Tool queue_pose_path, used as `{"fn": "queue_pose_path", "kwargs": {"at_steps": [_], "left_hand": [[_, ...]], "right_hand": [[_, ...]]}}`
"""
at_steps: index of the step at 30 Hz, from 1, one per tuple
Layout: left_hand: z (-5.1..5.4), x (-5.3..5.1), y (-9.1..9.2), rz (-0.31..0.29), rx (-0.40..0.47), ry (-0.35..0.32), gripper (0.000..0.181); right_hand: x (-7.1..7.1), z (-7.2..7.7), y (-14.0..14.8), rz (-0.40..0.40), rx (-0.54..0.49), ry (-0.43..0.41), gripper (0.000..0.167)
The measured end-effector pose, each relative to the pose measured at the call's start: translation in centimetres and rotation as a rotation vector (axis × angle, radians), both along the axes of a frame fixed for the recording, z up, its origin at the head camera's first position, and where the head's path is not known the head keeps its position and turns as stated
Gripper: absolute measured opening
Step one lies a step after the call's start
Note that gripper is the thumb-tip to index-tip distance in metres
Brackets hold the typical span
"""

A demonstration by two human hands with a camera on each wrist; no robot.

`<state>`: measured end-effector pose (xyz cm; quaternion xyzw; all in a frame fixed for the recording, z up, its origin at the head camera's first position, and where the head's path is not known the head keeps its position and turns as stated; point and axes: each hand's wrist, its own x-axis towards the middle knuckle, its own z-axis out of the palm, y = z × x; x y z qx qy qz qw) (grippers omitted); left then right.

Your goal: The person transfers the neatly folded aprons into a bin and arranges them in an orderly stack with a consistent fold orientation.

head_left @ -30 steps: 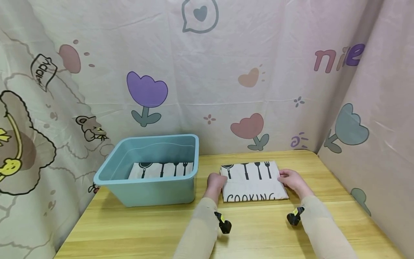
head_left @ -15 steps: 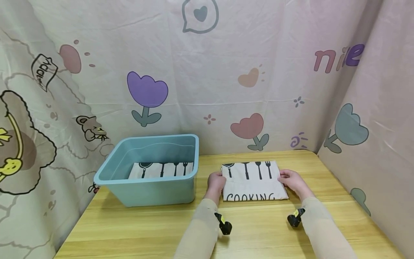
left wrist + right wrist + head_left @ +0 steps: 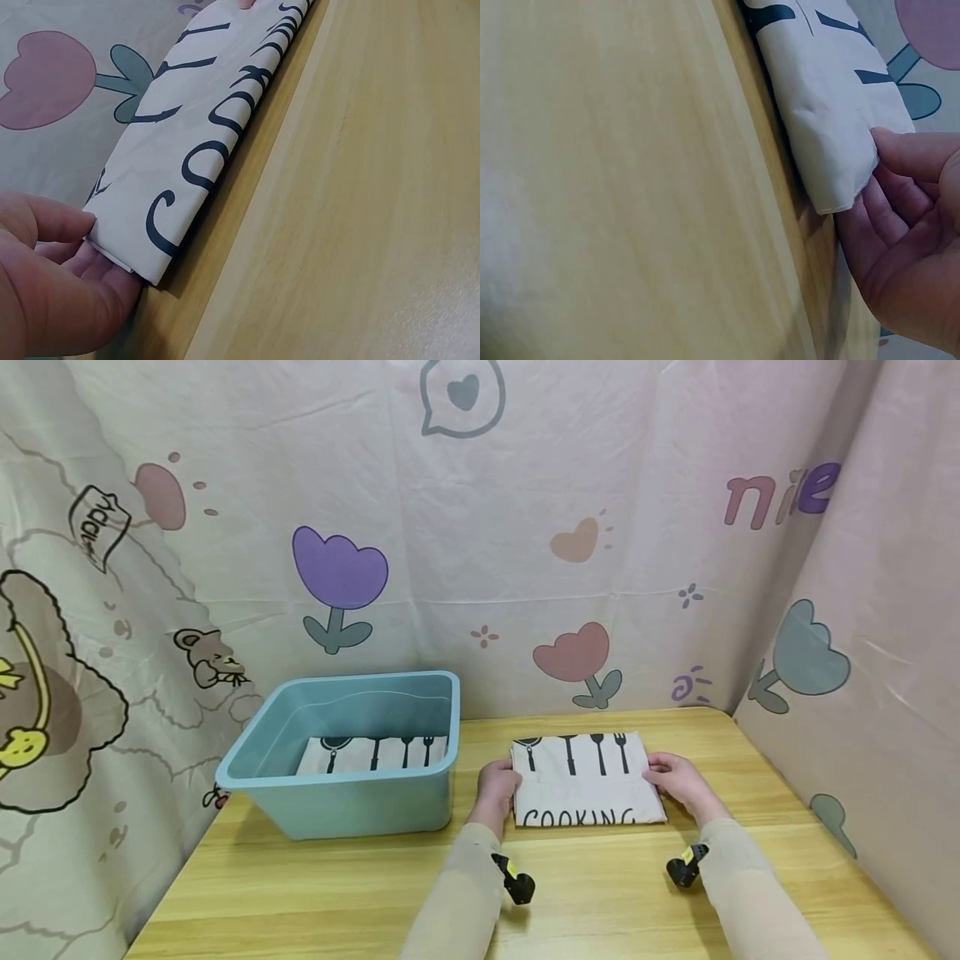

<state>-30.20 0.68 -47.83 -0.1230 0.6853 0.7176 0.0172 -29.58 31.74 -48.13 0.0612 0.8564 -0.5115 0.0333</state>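
A white folded kitchen towel [image 3: 585, 793], printed with dark utensils and the word COOKING, lies on the right part of the table. My left hand [image 3: 498, 789] pinches its left edge, thumb at the top and fingers tucked underneath, as the left wrist view shows for this hand [image 3: 67, 277]. On the opposite side, my right hand [image 3: 678, 781] grips the right edge in the same way. In the right wrist view the thumb [image 3: 911, 154] presses the towel's side while the other fingers reach below it. Parts of the fingers are hidden under the cloth.
A light blue plastic bin [image 3: 360, 806] stands left of my left hand. Inside it lies another white cloth [image 3: 352, 760] with the same utensil print. The wooden table [image 3: 315, 902] meets a printed curtain [image 3: 480, 568] at the back and sides.
My left hand has shifted slightly, its thumb now lying over the towel's left edge. The towel's front edge sits a touch farther back. My right hand keeps its hold almost unmoved.
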Motion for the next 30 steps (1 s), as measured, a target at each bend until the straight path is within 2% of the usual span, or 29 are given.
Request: {"fn": "queue_pose_path", "kwargs": {"at_steps": [6, 14, 23, 30], "left_hand": [[0.1, 0.1, -0.3, -0.024, 0.098, -0.022, 0.051], [0.9, 0.3, -0.6, -0.038, 0.139, -0.023, 0.051], [2.0, 0.2, -0.8, -0.048, 0.151, 0.007, 0.049], [3.4, 0.6, -0.8, -0.036, 0.145, 0.033, 0.048]], "right_hand": [[0.3, 0.1, 0.2, 0.000, -0.083, -0.017, 0.042], [0.6, 0.5, 0.7, 0.024, -0.234, -0.014, 0.045], [1.2, 2.4, 0.9, 0.067, -0.276, 0.038, 0.050], [1.6, 4.1, 1.1, 0.106, -0.306, 0.078, 0.047]]}}
